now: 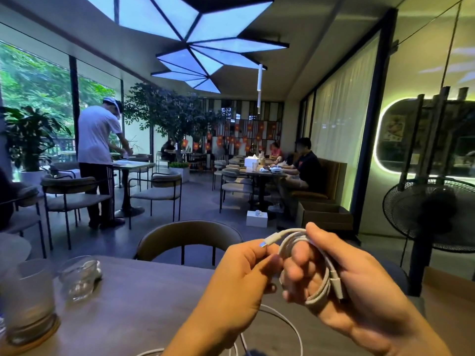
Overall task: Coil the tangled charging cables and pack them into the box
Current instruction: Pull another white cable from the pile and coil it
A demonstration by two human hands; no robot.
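A grey desk point(144, 299) fills the lower left of the frame, its far edge running towards the middle. At the right edge stands a black pedestal fan point(434, 214), well apart from the desk. A brown round-backed chair point(189, 235) is drawn up to the far side of the desk, in the lower middle.

Both hands are raised above the desk in the lower right. The right hand point(359, 291) has its fingers curled with a white charging cable point(314, 300) wound round them in several loops, and its thumb presses down on the top of the coil. One white connector point(337, 287) lies against the loops beside the palm. The left hand point(239, 286), just left of the right and touching it at the fingertips, pinches the cable's other end just behind a plug point(273, 238) with a blue tip that points to the left of the frame.

A tall clear glass point(28, 301) stands on a round coaster at the lower left, blurred. A shorter glass point(79, 276) stands near it, further in.

More loose white cable point(295, 328) lies curved on the desk beneath the hands, at the bottom of the frame.

A small white box point(257, 218) sits on the floor beyond the chair.
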